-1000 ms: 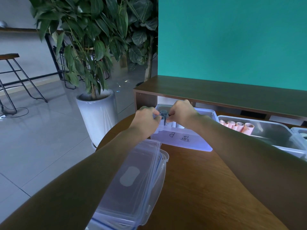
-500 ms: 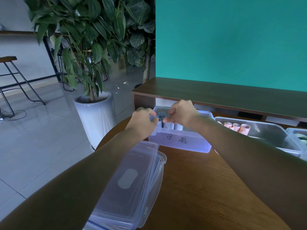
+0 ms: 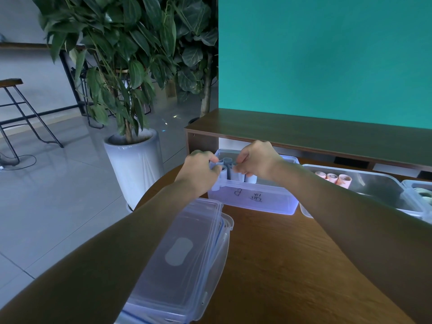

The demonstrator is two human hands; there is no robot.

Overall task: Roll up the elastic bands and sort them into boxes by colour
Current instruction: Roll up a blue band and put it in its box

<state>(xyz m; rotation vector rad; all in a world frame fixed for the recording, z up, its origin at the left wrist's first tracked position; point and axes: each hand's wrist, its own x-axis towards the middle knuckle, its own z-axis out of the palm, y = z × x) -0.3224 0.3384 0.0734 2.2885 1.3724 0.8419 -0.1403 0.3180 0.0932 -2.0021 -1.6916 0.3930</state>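
Both hands, left hand (image 3: 200,171) and right hand (image 3: 256,160), pinch a blue band (image 3: 225,163) over the box (image 3: 257,202)

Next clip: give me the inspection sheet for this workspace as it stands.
Surface: round wooden table.
Job's things: blue rolled bands upright in labelled clear box; pink rolls in neighbouring box.
Clutter: stacked clear lids at the table's left edge.
Hands: left hand and right hand both pinch a blue band over the box.
Cables: one on the floor, far left.
Surroundings: potted plant, stool, wooden shelf, teal wall.
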